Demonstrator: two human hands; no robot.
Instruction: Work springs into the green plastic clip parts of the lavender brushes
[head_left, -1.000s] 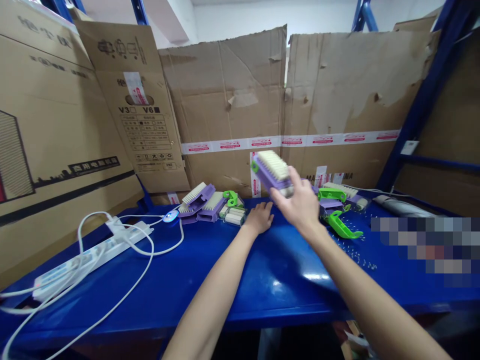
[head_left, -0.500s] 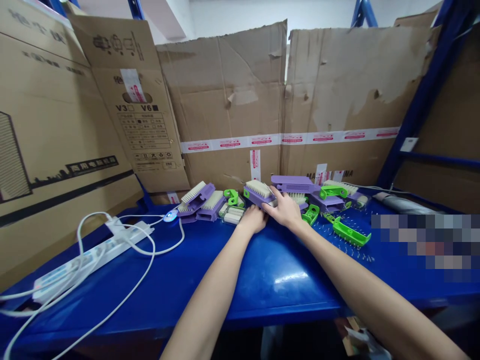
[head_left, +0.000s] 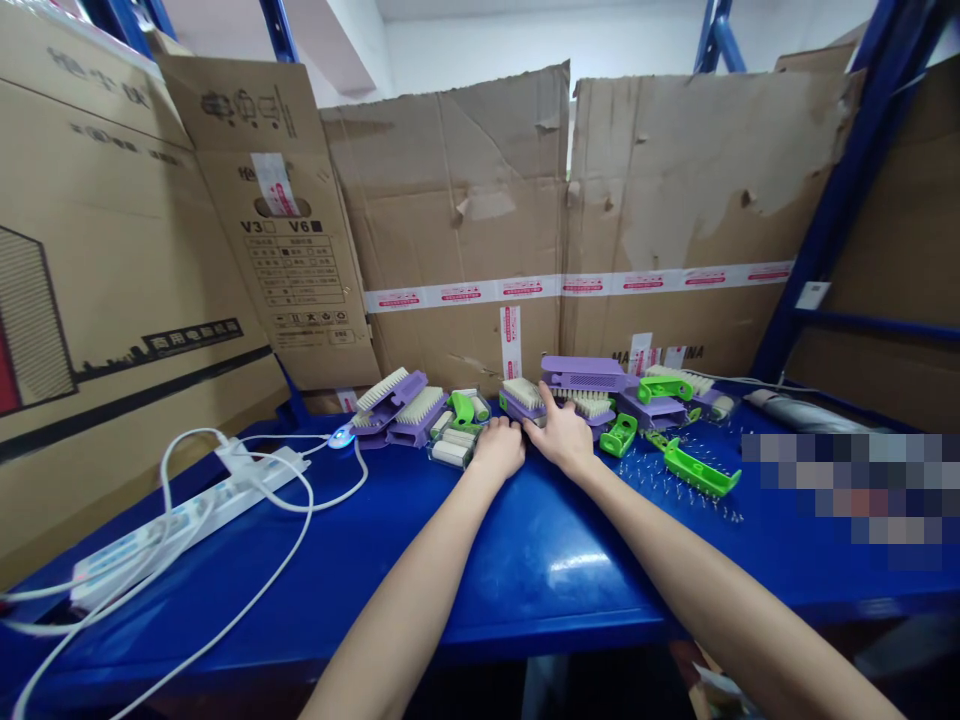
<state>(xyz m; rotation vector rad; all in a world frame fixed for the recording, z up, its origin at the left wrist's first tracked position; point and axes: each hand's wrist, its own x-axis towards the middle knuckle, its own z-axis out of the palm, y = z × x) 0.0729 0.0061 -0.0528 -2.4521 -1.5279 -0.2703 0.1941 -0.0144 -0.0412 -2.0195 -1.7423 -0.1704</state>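
My right hand [head_left: 564,433] grips the near right end of a purple brush [head_left: 523,397] with cream bristles, its index finger stretched along the bristle edge. Close beside it, my left hand [head_left: 500,448] has its fingers curled against the near side of that brush. What the left fingertips hold, if anything, is hidden. Left of that hand lie a clear pack of white rolls [head_left: 453,446] and a green plastic part [head_left: 463,409]. Right of the brush, another purple brush [head_left: 583,374] rests bristles down on a pile.
More purple brushes [head_left: 405,405] are stacked on the left. Green brackets [head_left: 701,470] and scattered small screws [head_left: 709,500] lie on the right of the blue table [head_left: 540,590]. A white power strip [head_left: 187,530] with looping cables occupies the left. Cardboard sheets [head_left: 465,220] stand behind.
The brush between my hands has gone lower and slightly right. My left hand has moved a little left, away from under my right. The green part beside the rolls has shifted.
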